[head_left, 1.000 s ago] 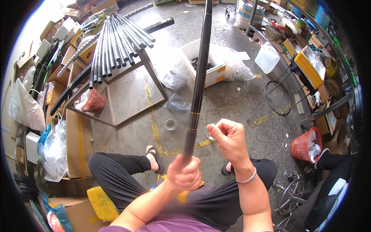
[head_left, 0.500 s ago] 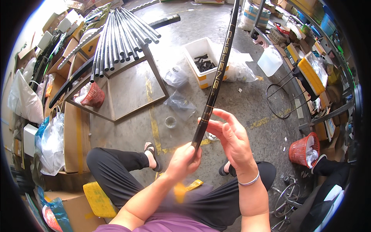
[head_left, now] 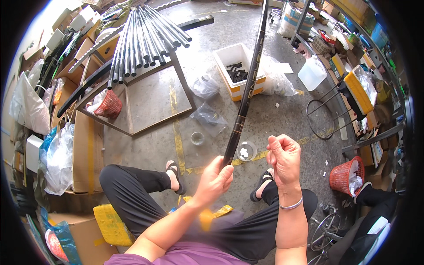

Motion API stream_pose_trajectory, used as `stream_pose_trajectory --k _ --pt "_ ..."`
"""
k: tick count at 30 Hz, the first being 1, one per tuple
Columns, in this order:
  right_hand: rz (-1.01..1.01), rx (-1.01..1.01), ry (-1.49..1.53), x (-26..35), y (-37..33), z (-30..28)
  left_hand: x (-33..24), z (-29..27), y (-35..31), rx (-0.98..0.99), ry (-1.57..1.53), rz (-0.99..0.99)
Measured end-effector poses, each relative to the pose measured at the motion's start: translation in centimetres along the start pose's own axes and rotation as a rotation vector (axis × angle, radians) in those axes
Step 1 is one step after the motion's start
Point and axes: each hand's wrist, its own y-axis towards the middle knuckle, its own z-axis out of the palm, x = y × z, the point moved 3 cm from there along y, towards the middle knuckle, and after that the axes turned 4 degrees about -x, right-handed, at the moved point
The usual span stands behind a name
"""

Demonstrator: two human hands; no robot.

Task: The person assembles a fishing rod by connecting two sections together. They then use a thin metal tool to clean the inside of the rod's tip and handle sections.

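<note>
A black fishing rod [head_left: 244,104] with gold bands slants up and away in front of me, its far tip cut off by the upper edge. Wrapped round its thick butt end is my left hand [head_left: 211,183]. To the right of the rod and apart from it, my right hand [head_left: 285,161] is raised with thumb and fingers pinched together; whatever they hold, if anything, is too small to name. Beyond the hands, a clear round tub [head_left: 246,151] with white pieces in it stands on the floor. A smaller round container [head_left: 197,138] is to its left.
Several dark poles [head_left: 148,44] lie fanned over a metal frame [head_left: 161,126] at the far left. A white foam box [head_left: 222,66] holds black parts. Plastic bags [head_left: 209,118], a translucent jug [head_left: 312,73], a red basket [head_left: 346,176] and a wire stand [head_left: 320,119] surround the workspace.
My right hand has left the rod's side, moved right, and gone from spread fingers to a pinch. The left hand still grips the rod's butt.
</note>
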Motion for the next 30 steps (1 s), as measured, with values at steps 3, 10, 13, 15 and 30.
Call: stream_pose_trajectory --k 3,10,13,15,30 --pt "-0.065 -0.354 -0.184 -0.2 0.2 4.3 -0.2 0.3 -0.1 -0.020 -0.086 -0.037" --pt "0.055 -0.138 -0.181 -1.9 -0.1 2.5 -1.6 0.8 0.0 0.121 -0.292 -0.097" --pt "0.176 0.015 -0.119 -2.4 -0.4 4.4 -2.1 1.0 0.0 0.172 -0.348 -0.111" --pt "0.233 0.220 -0.184 -3.5 -0.7 4.2 -2.3 1.6 0.0 0.167 -0.345 -0.141" --pt "0.301 0.360 -0.113 -2.5 -1.6 6.8 -1.7 2.9 -0.5 0.193 -0.152 -0.114"
